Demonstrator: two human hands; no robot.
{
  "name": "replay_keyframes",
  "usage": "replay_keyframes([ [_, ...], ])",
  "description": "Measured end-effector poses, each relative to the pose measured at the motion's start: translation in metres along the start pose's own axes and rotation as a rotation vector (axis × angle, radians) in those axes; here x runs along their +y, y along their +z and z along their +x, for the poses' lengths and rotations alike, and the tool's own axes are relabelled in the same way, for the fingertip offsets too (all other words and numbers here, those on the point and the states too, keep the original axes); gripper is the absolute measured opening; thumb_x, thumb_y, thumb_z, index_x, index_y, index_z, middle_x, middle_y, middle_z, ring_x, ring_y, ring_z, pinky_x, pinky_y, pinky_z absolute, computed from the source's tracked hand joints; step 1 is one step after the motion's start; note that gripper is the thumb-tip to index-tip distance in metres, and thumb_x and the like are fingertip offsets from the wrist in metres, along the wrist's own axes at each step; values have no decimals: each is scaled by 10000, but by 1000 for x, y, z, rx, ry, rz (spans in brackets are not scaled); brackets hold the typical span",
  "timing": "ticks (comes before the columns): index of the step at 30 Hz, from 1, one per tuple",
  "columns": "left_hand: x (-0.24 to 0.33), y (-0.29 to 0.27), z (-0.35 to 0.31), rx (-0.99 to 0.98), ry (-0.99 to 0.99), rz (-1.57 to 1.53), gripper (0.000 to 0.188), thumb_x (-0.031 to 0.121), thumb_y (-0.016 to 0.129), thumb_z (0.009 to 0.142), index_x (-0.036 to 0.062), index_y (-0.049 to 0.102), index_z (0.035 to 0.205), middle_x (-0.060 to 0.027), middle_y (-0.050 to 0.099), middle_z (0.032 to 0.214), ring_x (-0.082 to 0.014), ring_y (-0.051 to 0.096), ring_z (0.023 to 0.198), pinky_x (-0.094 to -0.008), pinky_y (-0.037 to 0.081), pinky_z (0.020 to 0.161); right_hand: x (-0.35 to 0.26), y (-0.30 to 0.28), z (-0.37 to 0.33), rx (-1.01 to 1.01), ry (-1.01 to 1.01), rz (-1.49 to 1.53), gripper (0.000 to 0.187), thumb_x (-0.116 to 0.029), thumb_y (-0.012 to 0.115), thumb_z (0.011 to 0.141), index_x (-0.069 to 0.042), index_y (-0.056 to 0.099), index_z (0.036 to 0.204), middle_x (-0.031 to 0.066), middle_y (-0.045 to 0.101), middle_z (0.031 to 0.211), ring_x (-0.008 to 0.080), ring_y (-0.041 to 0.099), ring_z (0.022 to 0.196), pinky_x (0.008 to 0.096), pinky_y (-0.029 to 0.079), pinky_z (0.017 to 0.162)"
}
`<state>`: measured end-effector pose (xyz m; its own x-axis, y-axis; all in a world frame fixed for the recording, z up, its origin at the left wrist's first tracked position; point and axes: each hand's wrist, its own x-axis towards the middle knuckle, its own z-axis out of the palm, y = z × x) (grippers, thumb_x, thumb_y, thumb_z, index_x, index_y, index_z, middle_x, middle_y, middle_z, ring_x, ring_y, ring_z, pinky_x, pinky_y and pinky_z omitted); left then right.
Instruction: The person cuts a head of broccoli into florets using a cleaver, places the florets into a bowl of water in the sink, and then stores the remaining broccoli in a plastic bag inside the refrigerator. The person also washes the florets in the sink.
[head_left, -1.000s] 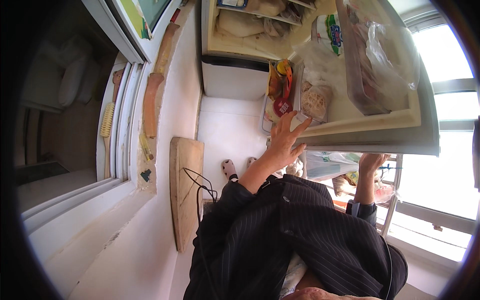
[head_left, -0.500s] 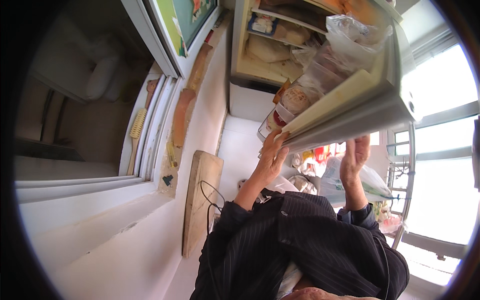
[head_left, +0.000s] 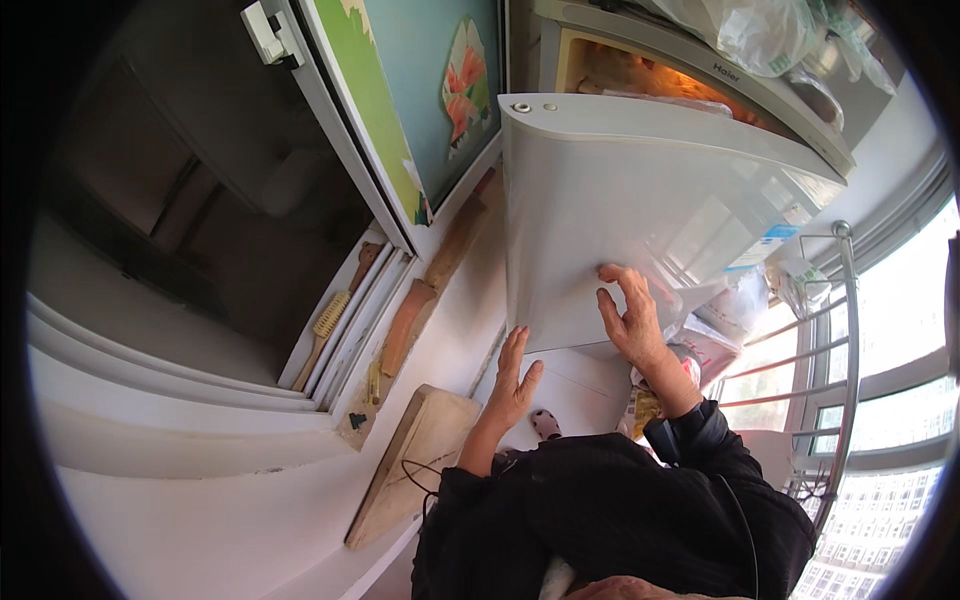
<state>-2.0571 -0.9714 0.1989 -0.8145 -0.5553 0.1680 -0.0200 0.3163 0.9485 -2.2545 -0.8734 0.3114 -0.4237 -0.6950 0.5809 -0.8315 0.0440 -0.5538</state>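
Crowding the fridge door (head_left: pixel 640 200) are plastic bags (head_left: pixel 742 303).

The fridge door (head_left: pixel 640 180) before me is pale silvery grey, with a blue-and-white label (head_left: pixel 765 246); orange glows in the compartment (head_left: pixel 650 78) behind it. My jacket (head_left: pixel 610 500) is black, my shoe (head_left: pixel 545 424) pale pinkish with dark spots. To my left I see a teal panel (head_left: pixel 415 60), a green strip (head_left: pixel 352 75), a red-and-white flower picture (head_left: pixel 465 85), a yellow-bristled brush (head_left: pixel 328 318) and a light brown board (head_left: pixel 415 455).
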Motion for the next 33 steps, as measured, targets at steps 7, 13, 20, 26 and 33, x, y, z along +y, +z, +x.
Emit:
replay_keyframes([
  [7, 9, -31, -7, 349, -104, 63, 534, 191, 474, 1004, 57, 304, 1492, -159, 278, 1549, -281, 259, 1438, -425, 257, 1140, 60, 12, 64, -17, -80, -80, 329, -18, 611, 835, -19, 545, 1157, 126, 589, 1044, 294, 547, 1002, 394, 385, 887],
  [13, 23, -82, -64, 731, -330, 47, 486, 161, 458, 998, 23, 359, 1453, -148, 373, 1496, -257, 367, 1367, -388, 315, 1089, 121, 26, 104, 56, -122, -199, 357, -29, 615, 829, -38, 555, 1181, 136, 588, 1070, 305, 540, 1056, 412, 371, 910],
  [20, 55, -100, -160, 1177, -238, 251, 427, 139, 474, 986, 49, 448, 1403, -133, 429, 1456, -248, 422, 1318, -376, 364, 1042, 207, 38, 132, 87, -235, -281, 371, -70, 660, 848, 13, 602, 1204, 213, 615, 1182, 376, 577, 1113, 460, 450, 962],
  [26, 101, -89, -263, 1542, -159, 429, 253, 167, 549, 984, -5, 617, 1156, -155, 580, 1276, -235, 543, 1173, -348, 424, 968, 194, 68, 129, -106, -158, -318, 360, -230, 598, 951, -20, 612, 1243, 177, 641, 1188, 304, 634, 1074, 414, 528, 898],
  [33, 180, -66, -455, 2013, -266, 395, 269, 162, 514, 988, -6, 643, 1153, -116, 640, 1192, -167, 579, 1071, -291, 436, 925, -45, 176, -42, -1046, -313, 227, 272, -72, 586, 907, 4, 607, 1167, 135, 641, 1062, 216, 614, 910, 320, 493, 804],
])
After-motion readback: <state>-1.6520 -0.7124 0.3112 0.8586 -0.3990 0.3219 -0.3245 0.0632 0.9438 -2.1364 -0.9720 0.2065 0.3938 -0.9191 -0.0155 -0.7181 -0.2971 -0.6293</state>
